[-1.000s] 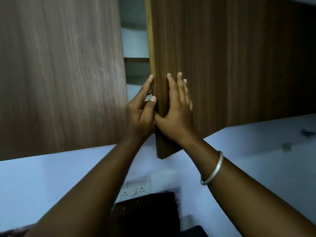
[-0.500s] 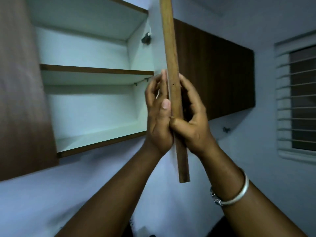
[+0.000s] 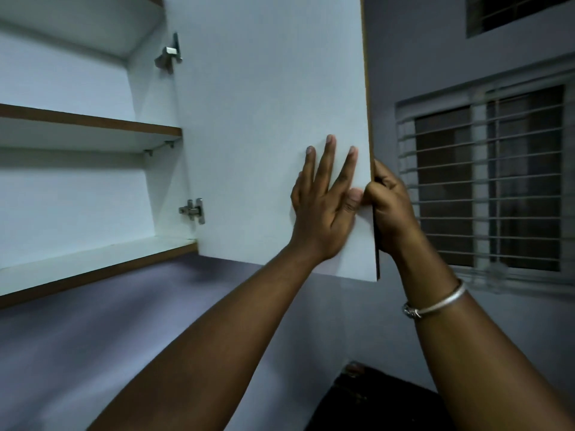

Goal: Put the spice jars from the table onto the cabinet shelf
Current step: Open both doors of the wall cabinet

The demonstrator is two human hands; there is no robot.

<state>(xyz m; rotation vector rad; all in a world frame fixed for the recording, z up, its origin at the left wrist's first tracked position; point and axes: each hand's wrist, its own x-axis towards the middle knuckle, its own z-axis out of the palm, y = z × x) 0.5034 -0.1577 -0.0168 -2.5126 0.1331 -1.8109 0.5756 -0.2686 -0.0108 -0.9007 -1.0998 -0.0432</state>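
Observation:
The wall cabinet stands open, its white door (image 3: 264, 119) swung wide to the right. My left hand (image 3: 323, 206) lies flat on the door's white inner face with fingers straight and spread. My right hand (image 3: 389, 206) grips the door's free edge, thumb on the inner face and fingers curled behind it. Inside, a middle shelf (image 3: 93, 122) and a bottom shelf (image 3: 93, 259) show white surfaces with brown front edges and nothing on them. No spice jar and no table are in view.
Two metal hinges (image 3: 193, 210) join the door to the cabinet's side wall. A barred window (image 3: 488, 178) sits in the wall at right. A dark object (image 3: 373, 399) lies low in the frame between my forearms.
The door has swung from nearly closed to wide open to the right. My left hand went from holding its edge to lying flat on the inner face. The view turned right.

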